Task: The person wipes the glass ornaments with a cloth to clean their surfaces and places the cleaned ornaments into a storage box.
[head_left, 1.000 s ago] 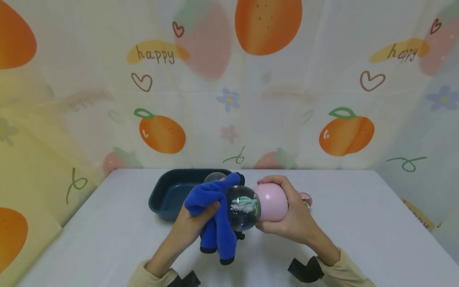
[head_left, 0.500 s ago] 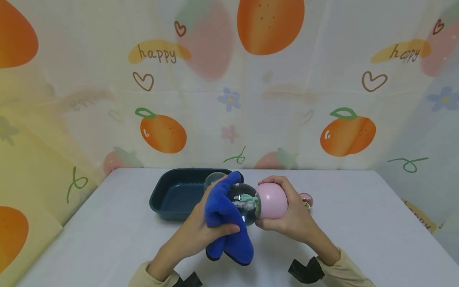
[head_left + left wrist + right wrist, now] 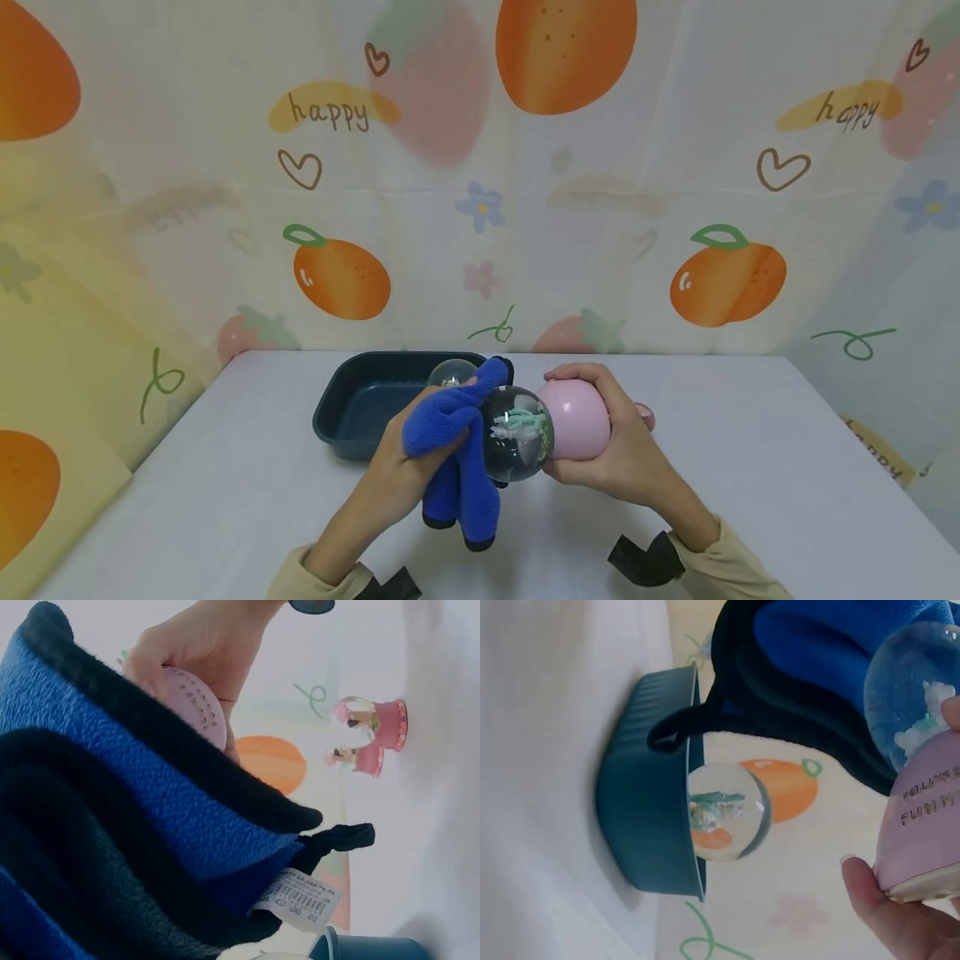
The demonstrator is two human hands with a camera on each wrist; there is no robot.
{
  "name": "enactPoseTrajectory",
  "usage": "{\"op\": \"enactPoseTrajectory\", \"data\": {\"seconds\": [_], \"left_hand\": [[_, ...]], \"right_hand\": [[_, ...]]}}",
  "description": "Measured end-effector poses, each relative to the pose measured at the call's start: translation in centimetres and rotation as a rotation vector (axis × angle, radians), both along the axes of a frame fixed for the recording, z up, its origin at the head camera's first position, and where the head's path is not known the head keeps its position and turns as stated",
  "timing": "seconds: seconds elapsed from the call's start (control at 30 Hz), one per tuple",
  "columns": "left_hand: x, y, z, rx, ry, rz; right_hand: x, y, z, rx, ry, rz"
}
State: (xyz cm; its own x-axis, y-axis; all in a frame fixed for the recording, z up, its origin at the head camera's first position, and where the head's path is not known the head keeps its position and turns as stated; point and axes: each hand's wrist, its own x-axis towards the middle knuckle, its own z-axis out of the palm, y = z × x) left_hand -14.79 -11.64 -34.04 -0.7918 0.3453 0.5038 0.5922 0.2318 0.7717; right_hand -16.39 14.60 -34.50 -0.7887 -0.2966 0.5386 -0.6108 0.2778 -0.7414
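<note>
My right hand [image 3: 628, 454] grips a snow globe by its rounded pink base [image 3: 576, 421], which carries raised lettering in the right wrist view. The globe lies sideways in the air, its clear dome [image 3: 517, 433] pointing left with pale green and white figures inside. A blue cloth [image 3: 474, 492] with black edging hangs from my left hand [image 3: 397, 467], bunched between thumb and fingers. The cloth lies right at the left side of the dome. In the left wrist view a white label [image 3: 304, 896] and a black loop show on the cloth.
Behind my left hand a dark teal basin [image 3: 348, 429] stands on the white table [image 3: 187, 500]. Another clear snow globe [image 3: 731, 814] sits in it. Two smaller pink snow globes [image 3: 388, 726] stand at the right, mostly hidden behind my right hand in the head view.
My left hand brought the cloth rightward across the front of the dome, then back to its left side. The right hand and snow globe have shifted slightly right.
</note>
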Motion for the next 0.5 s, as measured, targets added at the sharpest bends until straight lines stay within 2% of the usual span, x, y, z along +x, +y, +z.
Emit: {"op": "enactPoseTrajectory", "data": {"seconds": [0.1, 0.17, 0.4, 0.5], "left_hand": [[-0.08, -0.07, 0.06, 0.010, 0.018, 0.000], [-0.08, -0.11, 0.11, 0.020, 0.003, -0.020], [0.09, 0.00, 0.27, 0.008, -0.121, -0.133], [0.32, 0.38, 0.27, -0.019, -0.166, -0.154]], "right_hand": [[-0.09, 0.09, -0.02, -0.006, 0.044, 0.012], [-0.13, 0.11, -0.09, -0.011, 0.066, 0.017], [0.02, -0.12, -0.04, -0.006, 0.066, -0.004], [0.23, -0.37, -0.02, -0.004, 0.045, -0.027]]}}
